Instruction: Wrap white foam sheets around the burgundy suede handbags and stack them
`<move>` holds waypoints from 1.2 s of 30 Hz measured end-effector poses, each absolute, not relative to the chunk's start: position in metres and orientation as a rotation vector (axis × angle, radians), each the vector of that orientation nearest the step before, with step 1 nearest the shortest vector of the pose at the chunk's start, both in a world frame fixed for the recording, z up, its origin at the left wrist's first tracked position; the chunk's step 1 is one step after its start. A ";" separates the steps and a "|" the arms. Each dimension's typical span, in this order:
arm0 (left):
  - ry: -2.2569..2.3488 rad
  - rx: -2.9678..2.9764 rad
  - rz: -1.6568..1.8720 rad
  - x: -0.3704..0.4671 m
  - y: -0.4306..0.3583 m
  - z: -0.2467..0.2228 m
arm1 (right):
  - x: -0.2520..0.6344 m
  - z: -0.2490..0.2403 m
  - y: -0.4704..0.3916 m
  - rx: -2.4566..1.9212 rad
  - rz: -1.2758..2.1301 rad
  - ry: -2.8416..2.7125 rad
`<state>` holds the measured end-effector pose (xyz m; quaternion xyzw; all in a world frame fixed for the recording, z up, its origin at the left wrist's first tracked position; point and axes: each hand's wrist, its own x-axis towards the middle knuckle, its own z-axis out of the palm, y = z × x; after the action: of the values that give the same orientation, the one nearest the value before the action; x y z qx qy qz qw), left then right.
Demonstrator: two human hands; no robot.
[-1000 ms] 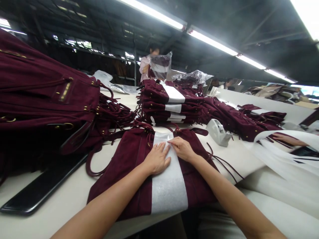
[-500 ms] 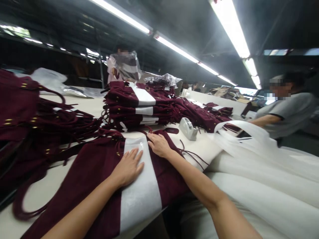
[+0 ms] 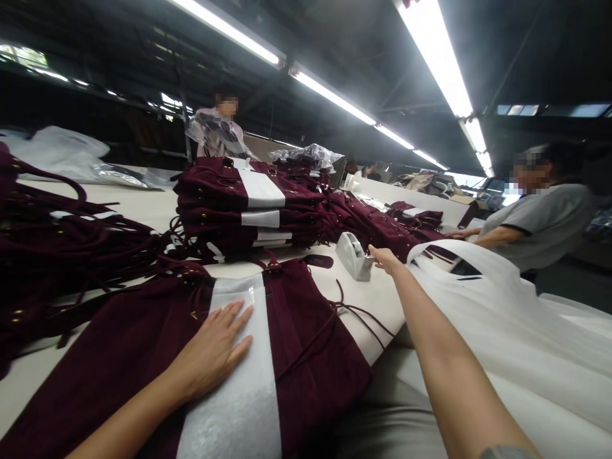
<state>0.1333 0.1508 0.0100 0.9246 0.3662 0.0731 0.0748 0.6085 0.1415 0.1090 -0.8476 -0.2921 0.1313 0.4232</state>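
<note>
My left hand (image 3: 215,349) lies flat, fingers spread, on a white paper strip (image 3: 234,414). That strip runs down the middle of a maroon fabric bag (image 3: 318,338) with thin cords, laid flat on the table in front of me. At the grey tape dispenser (image 3: 351,258), just beyond the bag, my right hand (image 3: 385,260) pinches at the cutting end. Its fingertips seem closed on the tape's end, though the clear tape itself is hard to see. Behind the bag rises a stack of maroon bags (image 3: 210,191) banded with white strips.
More maroon bags (image 3: 62,248) with handles are heaped at the left. White sheeting (image 3: 507,331) covers the right side. One co-worker (image 3: 545,217) stands at the right; another person (image 3: 217,131) handles clear plastic behind the stack. Plastic bags (image 3: 67,150) lie at the back left.
My right hand has left the bag's top edge and reached right and forward to the tape dispenser. My left hand stays flat on the white strip. The far person's plastic has been lowered.
</note>
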 end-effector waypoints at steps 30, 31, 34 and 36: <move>1.099 2.781 0.249 0.133 0.153 0.009 | 0.605 0.104 0.106 -1.850 0.287 -0.803; 1.101 2.780 0.242 0.133 0.153 0.009 | 0.603 0.096 0.103 -1.861 0.297 -0.790; 1.106 2.777 0.240 0.133 0.153 0.009 | 0.600 0.073 0.100 -1.891 0.286 -0.751; 1.098 2.784 0.252 0.133 0.153 0.008 | 0.600 0.059 0.100 -1.919 0.244 -0.727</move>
<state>0.1328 0.1534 0.0082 0.9248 0.3647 0.0838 0.0688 0.6001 0.0997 0.0588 -0.7976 -0.3021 0.1013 0.5122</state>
